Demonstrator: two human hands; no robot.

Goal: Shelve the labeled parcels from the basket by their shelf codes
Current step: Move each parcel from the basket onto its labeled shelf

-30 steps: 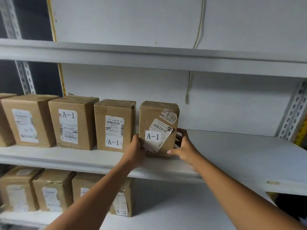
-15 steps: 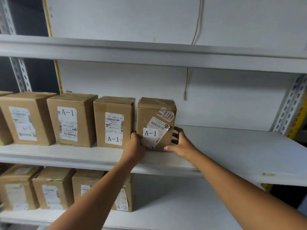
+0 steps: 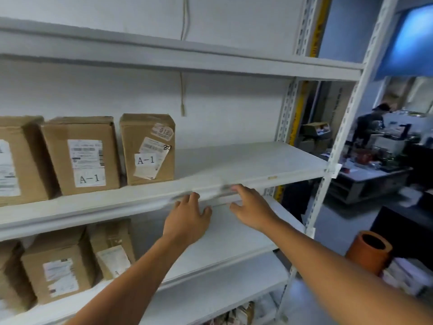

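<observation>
Standing in a row on the white metal shelf (image 3: 246, 160), brown cardboard parcels, rightmost A-1 parcel (image 3: 148, 148) upright. Left hand (image 3: 187, 219) and right hand (image 3: 251, 208) hover below shelf edge, fingers spread, empty. Orange cylinder (image 3: 370, 252) right; cluttered workbench (image 3: 375, 174) behind.

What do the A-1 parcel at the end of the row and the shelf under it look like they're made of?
A-1 parcel: brown corrugated cardboard by the look, matte, creased edges, with paper labels stuck on. Shelf: probably painted metal or laminated board, off-white and smooth; the perforated upright suggests steel racking.
</observation>
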